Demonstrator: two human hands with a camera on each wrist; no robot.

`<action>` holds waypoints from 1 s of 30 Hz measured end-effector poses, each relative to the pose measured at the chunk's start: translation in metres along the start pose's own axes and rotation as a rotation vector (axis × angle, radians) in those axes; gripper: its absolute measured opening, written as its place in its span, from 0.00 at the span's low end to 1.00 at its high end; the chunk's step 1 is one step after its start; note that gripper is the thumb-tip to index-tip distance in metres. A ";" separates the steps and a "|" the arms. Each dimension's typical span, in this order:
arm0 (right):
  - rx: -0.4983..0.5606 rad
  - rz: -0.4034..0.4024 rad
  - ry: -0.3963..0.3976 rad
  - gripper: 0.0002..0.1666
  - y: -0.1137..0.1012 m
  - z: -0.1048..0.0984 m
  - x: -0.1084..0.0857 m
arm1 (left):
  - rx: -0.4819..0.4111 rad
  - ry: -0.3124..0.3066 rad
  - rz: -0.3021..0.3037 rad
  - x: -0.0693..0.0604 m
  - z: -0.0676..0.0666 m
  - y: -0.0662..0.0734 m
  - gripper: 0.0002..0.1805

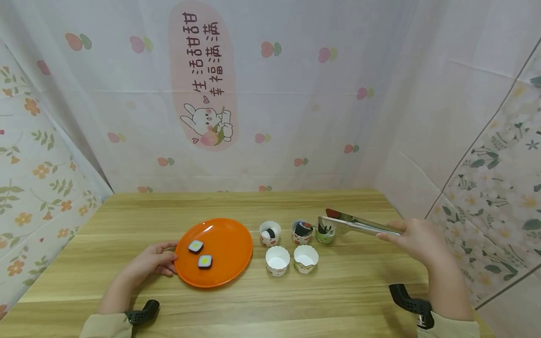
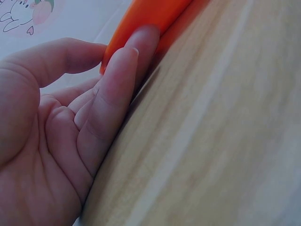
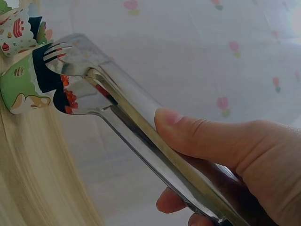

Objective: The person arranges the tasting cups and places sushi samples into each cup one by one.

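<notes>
My left hand pinches the near-left rim of an orange plate, thumb on one side and fingers on the other in the left wrist view. Two toy sushi rolls, white-topped with yellow centres, lie on the plate's left part. In my right hand are metal tongs, gripped between thumb and fingers. Their fork-like and spoon-like tips are at the green paper cup, on either side of a dark toy sushi with red beads. Whether the tips press on it cannot be told.
Left of the green cup stand a paper cup with dark-and-red sushi and one with black-banded white sushi. Two white-lined paper cups sit in front. A patterned curtain hangs behind the wooden table.
</notes>
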State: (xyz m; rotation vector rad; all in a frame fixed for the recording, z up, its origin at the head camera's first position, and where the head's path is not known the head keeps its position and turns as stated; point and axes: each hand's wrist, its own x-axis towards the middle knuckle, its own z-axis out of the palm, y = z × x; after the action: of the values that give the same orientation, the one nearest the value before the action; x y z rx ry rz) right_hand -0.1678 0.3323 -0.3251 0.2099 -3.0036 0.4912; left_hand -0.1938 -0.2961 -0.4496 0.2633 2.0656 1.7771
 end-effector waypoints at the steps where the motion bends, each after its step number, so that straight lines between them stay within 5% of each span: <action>1: 0.000 0.000 -0.001 0.46 0.000 0.001 0.000 | 0.001 0.001 -0.001 0.000 0.000 0.000 0.36; 30: -0.036 0.005 -0.008 0.49 0.002 0.005 0.003 | -0.005 -0.010 0.007 0.000 0.001 0.002 0.36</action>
State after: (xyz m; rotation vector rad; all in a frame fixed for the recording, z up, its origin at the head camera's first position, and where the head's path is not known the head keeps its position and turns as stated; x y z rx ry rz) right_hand -0.1717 0.3320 -0.3297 0.2025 -3.0184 0.4368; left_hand -0.1934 -0.2949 -0.4480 0.2781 2.0554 1.7810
